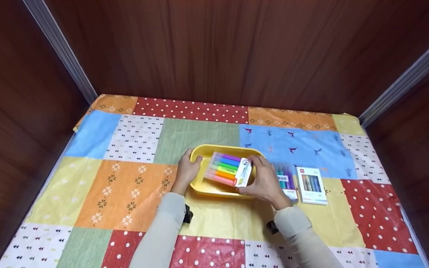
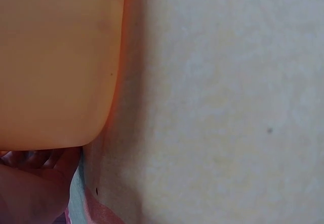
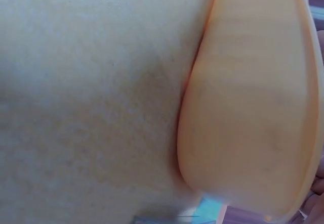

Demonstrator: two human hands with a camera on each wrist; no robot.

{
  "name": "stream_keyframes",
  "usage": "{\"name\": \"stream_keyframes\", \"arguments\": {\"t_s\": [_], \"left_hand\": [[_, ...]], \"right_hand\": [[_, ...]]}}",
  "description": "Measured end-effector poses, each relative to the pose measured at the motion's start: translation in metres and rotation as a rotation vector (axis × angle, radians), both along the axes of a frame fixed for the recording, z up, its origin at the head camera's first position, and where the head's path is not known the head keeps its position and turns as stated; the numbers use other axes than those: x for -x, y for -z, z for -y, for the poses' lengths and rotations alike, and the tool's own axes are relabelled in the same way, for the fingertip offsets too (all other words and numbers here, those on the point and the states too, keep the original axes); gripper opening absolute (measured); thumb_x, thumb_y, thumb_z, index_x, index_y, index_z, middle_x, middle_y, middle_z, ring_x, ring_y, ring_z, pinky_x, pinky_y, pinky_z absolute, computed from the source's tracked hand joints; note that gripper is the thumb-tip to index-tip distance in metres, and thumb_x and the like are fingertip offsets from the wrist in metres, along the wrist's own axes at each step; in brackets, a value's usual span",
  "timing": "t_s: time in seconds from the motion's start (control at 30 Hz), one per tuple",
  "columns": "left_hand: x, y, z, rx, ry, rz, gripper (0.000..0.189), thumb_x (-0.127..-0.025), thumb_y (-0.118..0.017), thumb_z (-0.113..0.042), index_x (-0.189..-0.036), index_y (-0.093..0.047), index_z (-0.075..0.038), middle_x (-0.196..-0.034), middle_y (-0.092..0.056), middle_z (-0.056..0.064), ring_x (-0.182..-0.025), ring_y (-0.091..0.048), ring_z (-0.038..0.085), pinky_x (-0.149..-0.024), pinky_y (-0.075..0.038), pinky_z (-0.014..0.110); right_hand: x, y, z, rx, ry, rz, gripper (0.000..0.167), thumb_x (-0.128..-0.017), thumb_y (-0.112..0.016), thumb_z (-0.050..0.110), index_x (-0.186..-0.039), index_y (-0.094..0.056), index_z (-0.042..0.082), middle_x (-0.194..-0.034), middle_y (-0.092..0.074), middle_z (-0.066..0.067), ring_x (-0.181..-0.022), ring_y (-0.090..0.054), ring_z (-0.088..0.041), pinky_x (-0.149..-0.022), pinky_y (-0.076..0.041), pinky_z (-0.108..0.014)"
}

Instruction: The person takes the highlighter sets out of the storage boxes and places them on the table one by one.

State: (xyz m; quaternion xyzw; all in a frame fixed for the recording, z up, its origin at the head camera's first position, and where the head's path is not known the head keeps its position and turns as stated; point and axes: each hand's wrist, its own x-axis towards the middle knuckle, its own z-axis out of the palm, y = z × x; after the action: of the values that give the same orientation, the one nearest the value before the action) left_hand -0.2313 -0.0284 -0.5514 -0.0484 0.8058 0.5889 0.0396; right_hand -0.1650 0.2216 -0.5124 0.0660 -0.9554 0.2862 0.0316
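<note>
A yellow plastic basket (image 1: 214, 192) sits in the middle of the cloth. My left hand (image 1: 187, 170) grips its left end, thumb over the rim and fingers outside. The right hand (image 1: 264, 182) holds a clear pack of highlighters (image 1: 225, 169) by its white end, tilted inside the basket; whether the pack touches the basket floor I cannot tell. The left wrist view has the basket's side wall (image 2: 55, 67) with the left hand (image 2: 35, 188) below it. In the right wrist view the wall (image 3: 248, 97) covers most of the right hand, leaving bits of fingers at the edge.
Right of the basket lie a pack of purple and teal pens (image 1: 283, 180), partly behind my right hand, and a white pen box (image 1: 312, 185). A patchwork cloth (image 1: 132, 193) covers the table. Dark wood panels (image 1: 207, 52) stand at the back and both sides.
</note>
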Motion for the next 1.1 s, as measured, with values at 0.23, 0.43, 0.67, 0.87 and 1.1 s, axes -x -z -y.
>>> {"name": "stream_keyframes", "arguments": {"t_s": [0.23, 0.43, 0.67, 0.87, 1.1], "left_hand": [[0.0, -0.001, -0.004, -0.006, 0.012, -0.023, 0.034, -0.101, -0.055, -0.017, -0.134, -0.057, -0.009, -0.124, -0.067, 0.017, -0.1, -0.065, 0.025, -0.089, -0.055, 0.04], [0.0, 0.001, -0.001, 0.004, -0.012, -0.032, 0.033, -0.1, -0.056, -0.014, -0.132, -0.058, -0.007, -0.126, -0.067, 0.017, -0.108, -0.065, 0.028, -0.095, -0.053, 0.044], [-0.001, 0.002, 0.003, 0.008, -0.015, -0.042, 0.035, -0.099, -0.057, -0.015, -0.132, -0.058, -0.006, -0.126, -0.067, 0.017, -0.112, -0.065, 0.03, -0.097, -0.052, 0.045], [0.0, 0.002, 0.002, 0.003, -0.005, -0.03, 0.033, -0.1, -0.057, -0.017, -0.131, -0.059, -0.006, -0.123, -0.068, 0.016, -0.104, -0.066, 0.027, -0.091, -0.054, 0.042], [-0.002, 0.001, 0.003, -0.009, 0.006, -0.008, 0.033, -0.102, -0.055, -0.02, -0.133, -0.058, -0.009, -0.122, -0.068, 0.015, -0.099, -0.068, 0.026, -0.086, -0.055, 0.04]], "right_hand": [[-0.003, -0.005, -0.007, 0.007, 0.037, -0.036, 0.099, -0.055, -0.095, 0.044, -0.137, -0.052, 0.01, -0.139, -0.054, -0.013, -0.118, -0.051, -0.035, -0.105, -0.043, -0.053], [-0.007, -0.008, -0.008, 0.031, 0.043, -0.021, 0.1, -0.057, -0.095, 0.046, -0.139, -0.051, 0.01, -0.141, -0.053, -0.013, -0.121, -0.049, -0.036, -0.107, -0.042, -0.055], [-0.013, -0.011, -0.01, 0.041, 0.083, -0.036, 0.098, -0.057, -0.095, 0.046, -0.139, -0.052, 0.012, -0.143, -0.052, -0.013, -0.12, -0.047, -0.036, -0.103, -0.04, -0.053], [-0.02, -0.015, -0.019, 0.032, 0.12, -0.061, 0.101, -0.056, -0.096, 0.048, -0.139, -0.053, 0.011, -0.141, -0.054, -0.013, -0.121, -0.048, -0.036, -0.104, -0.038, -0.052], [-0.023, -0.014, -0.027, 0.06, 0.156, -0.065, 0.101, -0.057, -0.096, 0.044, -0.141, -0.051, 0.009, -0.139, -0.055, -0.013, -0.118, -0.049, -0.034, -0.101, -0.037, -0.049]]}}
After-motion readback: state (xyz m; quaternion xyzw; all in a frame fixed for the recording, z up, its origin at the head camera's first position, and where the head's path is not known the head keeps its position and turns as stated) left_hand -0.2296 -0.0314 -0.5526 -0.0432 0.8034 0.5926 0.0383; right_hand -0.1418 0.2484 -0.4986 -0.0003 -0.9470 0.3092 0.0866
